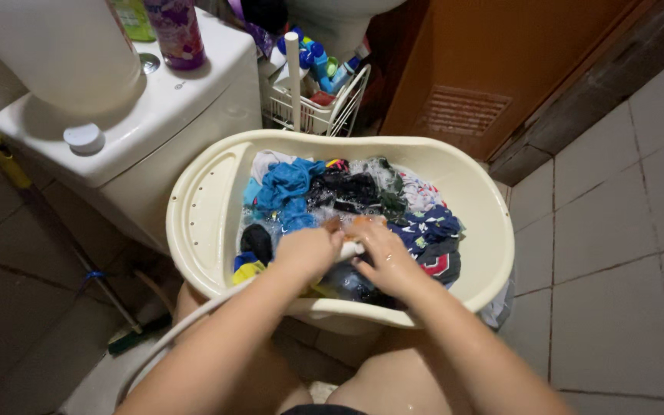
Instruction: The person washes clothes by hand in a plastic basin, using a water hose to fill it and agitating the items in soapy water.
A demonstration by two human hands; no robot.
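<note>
Both hands, left hand (307, 250) and right hand (383, 257), grip a white hose nozzle (351, 247) over soaking clothes (347, 192) in the cream tub (209, 223).

left hand (307, 250): my fingers are curled into a closed fist, knuckles up
right hand (383, 257): bent at the wrist, fingers curled, touching my left
forearms: bare, angled inward

Dim indoor light, warm cast. Brightest on tank lid (186, 84) and tub (493, 230) rim; floor (616, 253) corners fall dark. Wide-angle bending at edges. Slight softness, mild noise in shadows.
</note>
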